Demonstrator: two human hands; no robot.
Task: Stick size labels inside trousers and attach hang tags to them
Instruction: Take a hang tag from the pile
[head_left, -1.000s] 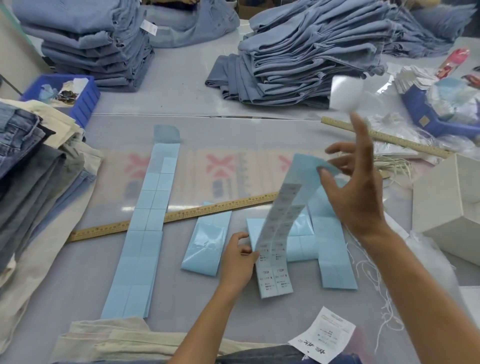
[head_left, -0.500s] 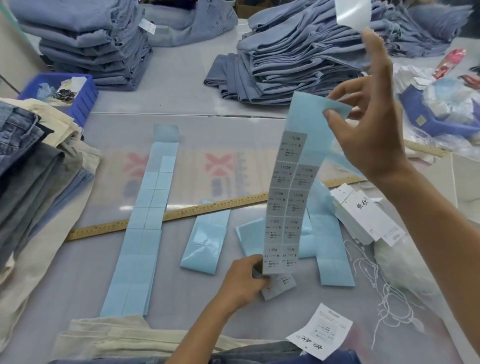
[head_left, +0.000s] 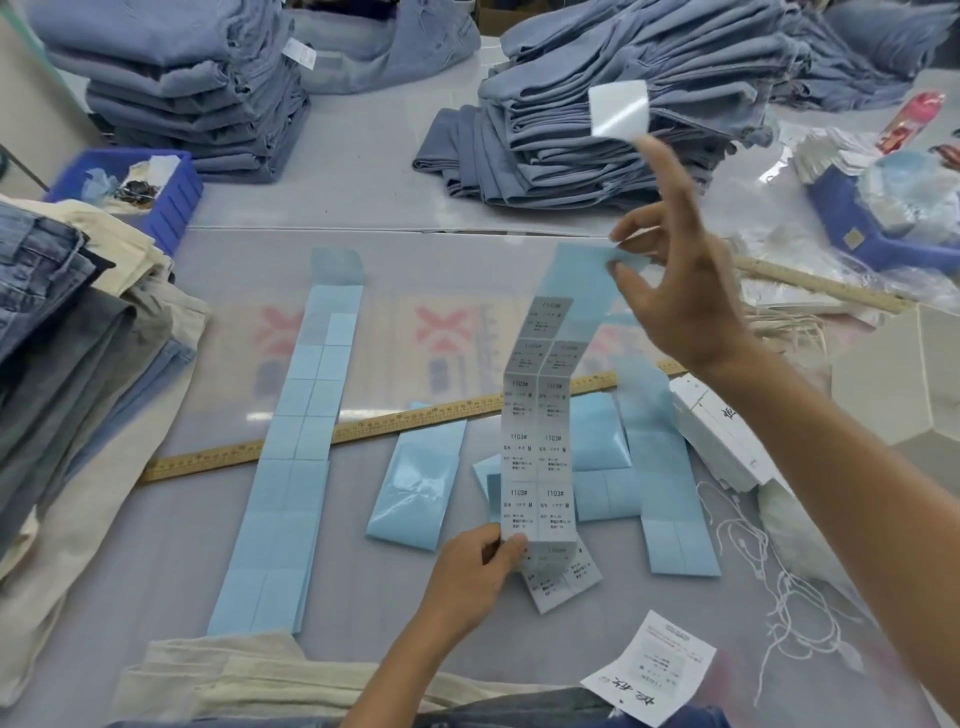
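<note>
Grey printed size labels on a long pale-blue backing strip (head_left: 537, 431) hang upright over the table, lower than half a second ago, when the right hand (head_left: 680, 296) held the top end higher. That hand pinches the blue top end, a peeled white sticker (head_left: 619, 110) clinging to its raised fingertip; the left hand (head_left: 470, 569) grips the bottom end. Four spent blue strips lie flat, two wooden rulers (head_left: 415, 421) cross the table (head_left: 363, 166), and two folded blue trouser stacks (head_left: 613, 119) stand behind.
</note>
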